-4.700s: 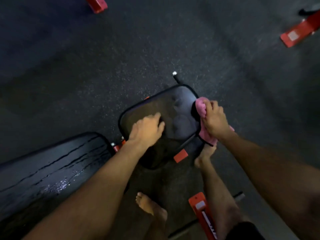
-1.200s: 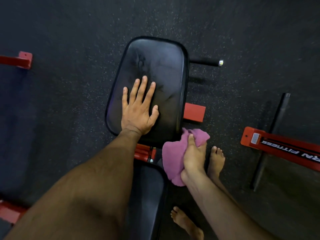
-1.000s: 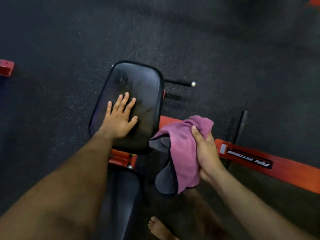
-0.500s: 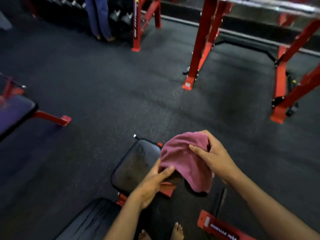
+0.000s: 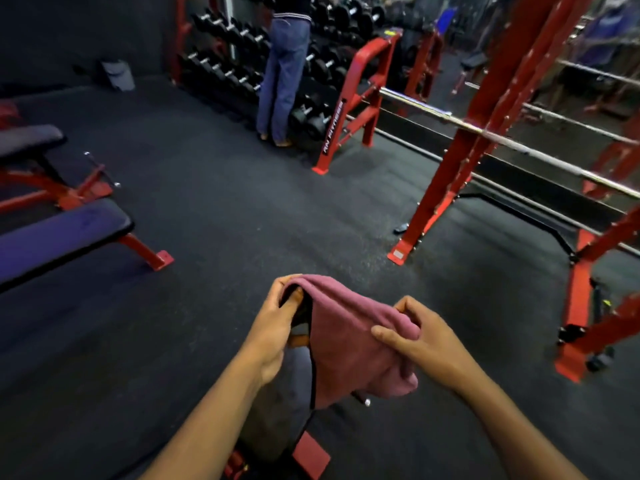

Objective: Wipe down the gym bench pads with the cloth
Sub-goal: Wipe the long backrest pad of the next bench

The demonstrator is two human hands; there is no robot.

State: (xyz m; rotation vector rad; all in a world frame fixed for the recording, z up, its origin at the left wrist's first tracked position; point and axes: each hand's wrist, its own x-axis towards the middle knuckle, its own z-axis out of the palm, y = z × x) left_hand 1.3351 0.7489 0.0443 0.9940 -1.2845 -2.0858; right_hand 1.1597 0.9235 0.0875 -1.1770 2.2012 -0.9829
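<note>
While both hands pinch it, pink cloth (image 5: 349, 341) hangs between left hand (image 5: 277, 327) and right hand (image 5: 420, 344), above bench pad (image 5: 277, 410); dumbbell rack (image 5: 242, 60) holds dumbbells.

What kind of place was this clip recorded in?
Almost certainly a gym's free-weights area. A long dumbbell rack lines the far wall, red-framed padded benches stand at left, and a red rack holds a steel barbell. Both hands hold a pink cloth above dark rubber flooring.
</note>
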